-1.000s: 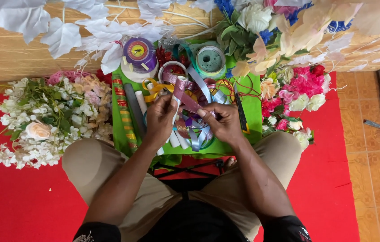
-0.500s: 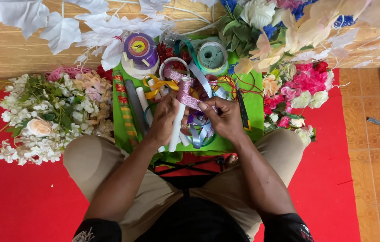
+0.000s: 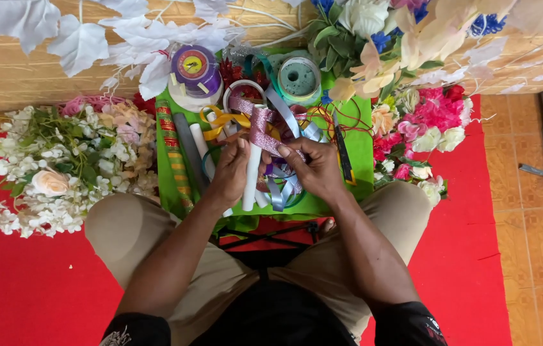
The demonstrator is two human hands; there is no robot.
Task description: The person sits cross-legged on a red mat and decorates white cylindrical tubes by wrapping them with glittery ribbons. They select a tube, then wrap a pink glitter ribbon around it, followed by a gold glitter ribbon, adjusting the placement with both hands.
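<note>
Head view looks down on a red mat laid over a wooden floor, where a green tray of ribbon spools sits between a bunch of white flowers and a cluster of pink flowers. The left hand and the right hand both pinch a glittery pink ribbon, fingers closed on it. It stands looped just above the tray's middle, between the two hands.

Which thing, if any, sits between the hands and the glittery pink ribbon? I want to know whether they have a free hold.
Nothing visible does. The left hand and right hand already pinch the pink glitter ribbon above the green tray.
</note>
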